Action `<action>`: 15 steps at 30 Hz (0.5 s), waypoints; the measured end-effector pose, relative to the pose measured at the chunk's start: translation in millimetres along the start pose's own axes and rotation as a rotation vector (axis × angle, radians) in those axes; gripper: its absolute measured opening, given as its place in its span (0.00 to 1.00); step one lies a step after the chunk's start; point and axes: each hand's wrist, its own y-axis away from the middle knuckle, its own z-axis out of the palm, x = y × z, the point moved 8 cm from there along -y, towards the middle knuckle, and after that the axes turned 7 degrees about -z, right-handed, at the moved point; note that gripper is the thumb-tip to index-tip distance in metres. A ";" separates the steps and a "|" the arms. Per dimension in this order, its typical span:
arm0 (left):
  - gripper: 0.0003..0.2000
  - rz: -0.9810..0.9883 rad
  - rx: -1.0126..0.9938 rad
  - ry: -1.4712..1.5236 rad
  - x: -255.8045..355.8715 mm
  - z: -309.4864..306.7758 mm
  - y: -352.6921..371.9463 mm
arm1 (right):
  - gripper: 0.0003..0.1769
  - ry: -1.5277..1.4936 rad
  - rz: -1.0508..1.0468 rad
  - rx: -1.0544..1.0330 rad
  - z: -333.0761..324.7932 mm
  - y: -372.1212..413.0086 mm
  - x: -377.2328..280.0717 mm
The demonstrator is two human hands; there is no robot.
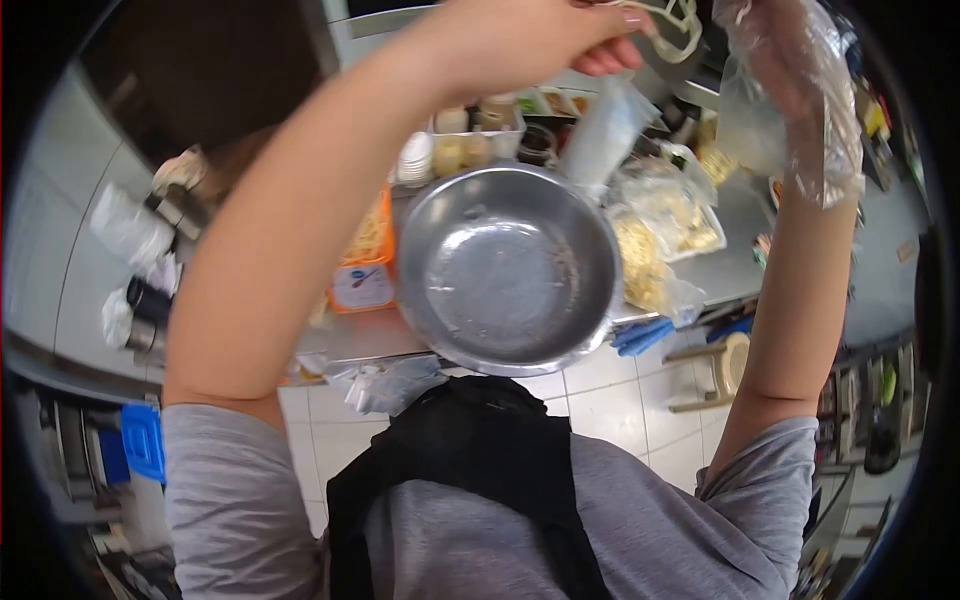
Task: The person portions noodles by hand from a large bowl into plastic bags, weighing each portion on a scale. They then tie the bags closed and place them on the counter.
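Note:
At the top edge, my left hand (pixel 575 40) is bare, with its thumb and fingers closed on a pale looped strip (pixel 680 35). My right hand (pixel 775 65), at the upper right, wears a loose clear plastic glove that reaches past the wrist. Its fingers are blurred and partly out of frame, so their pose is unclear. Below and between my arms, a large metal basin (pixel 500 280) rests at the counter's front edge, with small wet bits on its inner surface. An upright translucent plastic bag (pixel 605 130) stands beyond the basin, beneath my left hand.
Right of the basin lie bags of yellowish food (pixel 640 260) and a white tray (pixel 712 238). An orange container (pixel 375 235) is on its left. Behind are stacked white cups (pixel 415 158) and a bin of jars (pixel 475 140). A stool (pixel 730 365) and blue cloth (pixel 642 338) are below.

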 end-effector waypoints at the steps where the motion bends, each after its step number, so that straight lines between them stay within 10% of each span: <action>1: 0.14 -0.133 0.072 -0.146 9.1 -22.5 30.0 | 0.09 -0.111 -0.025 -0.105 27.7 9.7 4.8; 5: 0.10 -0.316 0.091 -0.327 -43.0 -94.3 112.4 | 0.08 -0.224 0.440 -0.036 130.6 59.1 30.9; 6: 0.09 -0.394 0.089 -0.293 -58.9 -102.4 133.0 | 0.11 -0.073 0.328 -0.312 138.9 68.8 74.3; 14: 0.14 -0.691 0.097 -0.277 -181.1 -146.0 212.9 | 0.11 -0.235 0.578 -0.569 291.4 168.3 182.4; 15: 0.17 -0.784 0.110 -0.348 -187.8 -150.4 222.4 | 0.12 0.163 0.352 -0.840 302.8 172.8 175.9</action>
